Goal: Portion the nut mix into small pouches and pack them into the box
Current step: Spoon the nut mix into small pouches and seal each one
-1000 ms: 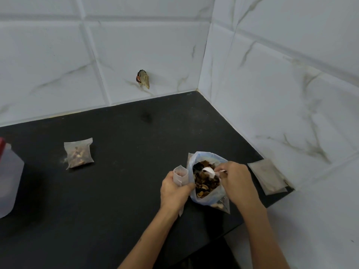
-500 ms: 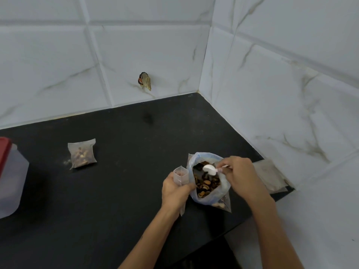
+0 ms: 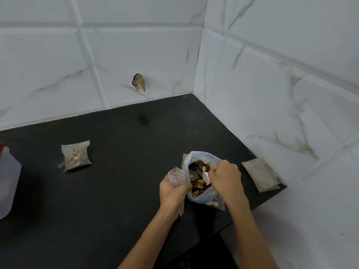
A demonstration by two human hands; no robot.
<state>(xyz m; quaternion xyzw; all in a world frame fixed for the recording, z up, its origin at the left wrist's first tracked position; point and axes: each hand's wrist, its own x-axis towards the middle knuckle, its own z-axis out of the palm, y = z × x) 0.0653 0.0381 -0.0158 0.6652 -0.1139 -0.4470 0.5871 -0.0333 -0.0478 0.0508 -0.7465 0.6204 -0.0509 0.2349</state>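
Translucent white plastic box [image 3: 7, 183] with a red lid edge: at the frame's 9 o'clock margin, standing on the black countertop [image 3: 120, 191], partly cut off by the frame.

Small clear plastic pouch filled with nut mix [image 3: 76, 155]: lying flat on the countertop toward 10 o'clock from the hands, well apart from them and to the right of the box.

Small dark insect-like mark with a red spot [image 3: 138, 82]: on the white marble-pattern tiled wall [image 3: 48, 65], at about 12 o'clock from the hands, above the countertop's back edge.

Left hand [image 3: 173, 191]: fingers curled round a small clear empty pouch [image 3: 176, 176], held upright with its mouth open at 12 o'clock; the pouch touches the left side of the big bag.

Large clear bluish plastic bag of mixed nuts [image 3: 198, 158]: just below frame centre to the right, standing on the countertop near its front edge, mouth open upward, brown and tan nuts visible inside.

Right hand [image 3: 225, 176]: closed in a fist at the bag's 3 o'clock rim, gripping a small white plastic scoop [image 3: 206, 176] whose bowl sits down among the nuts.

Flat stack of empty clear pouches [image 3: 261, 174]: on the countertop's right corner, at 3 o'clock from the right hand, near it but apart.
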